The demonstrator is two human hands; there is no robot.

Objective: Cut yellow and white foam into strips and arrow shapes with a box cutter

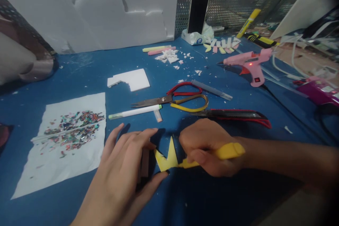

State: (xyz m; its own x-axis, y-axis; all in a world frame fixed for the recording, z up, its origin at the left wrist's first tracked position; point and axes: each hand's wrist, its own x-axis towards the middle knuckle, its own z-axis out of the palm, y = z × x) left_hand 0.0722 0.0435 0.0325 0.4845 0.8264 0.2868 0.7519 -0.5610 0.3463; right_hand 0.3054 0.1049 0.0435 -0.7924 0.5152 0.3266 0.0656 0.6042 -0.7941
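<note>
My left hand (124,169) rests on the blue table (201,197), fingers pressed together on a small yellow crown-shaped piece (166,159) at its left edge. A dark pinkish block (144,162) lies under the fingers. My right hand (209,146) is closed round a yellow marker (227,151), its tip touching the right side of the yellow piece.
Scissors with red and yellow handles (180,99), a white pen (135,112), a red-black utility knife (235,114), a pink glue gun (250,64), a white foam piece (131,79), a paper sheet with glitter bits (69,137) and a propped phone (198,9) lie beyond.
</note>
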